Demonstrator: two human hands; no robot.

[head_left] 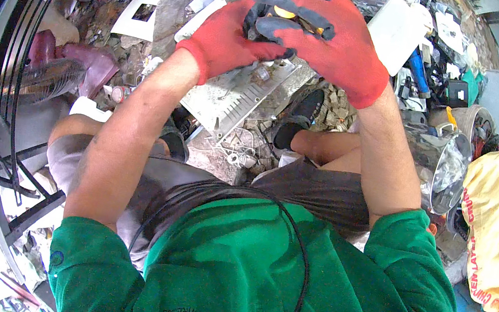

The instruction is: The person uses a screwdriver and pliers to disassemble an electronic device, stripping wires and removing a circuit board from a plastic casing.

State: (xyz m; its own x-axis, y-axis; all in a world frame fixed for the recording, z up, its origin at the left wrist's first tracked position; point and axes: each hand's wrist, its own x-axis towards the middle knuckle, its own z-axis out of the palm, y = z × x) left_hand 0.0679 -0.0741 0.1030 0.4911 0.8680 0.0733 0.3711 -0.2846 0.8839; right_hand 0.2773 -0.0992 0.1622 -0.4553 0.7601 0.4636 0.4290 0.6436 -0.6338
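Both my hands wear red work gloves with dark grey coated palms and fingers. They meet at the top middle of the head view, raised in front of me. My left hand [220, 42] and my right hand [347, 44] are closed around a small dark thing with a yellow piece [284, 13]. Fingers cover most of it, so its kind does not show. Below the gloves lies a slotted pale metal panel [222, 103], with a small clear-looking piece [262, 74] on it.
Scrap litters the ground all round. On the left stand a black metal rack [19, 57] and a fan guard [51, 78]. To the right are a metal bucket [450, 170] holding clear plastic, a yellow sack [497, 225] and a blue cylinder [419, 73]. White panels [397, 33] lie farther off.
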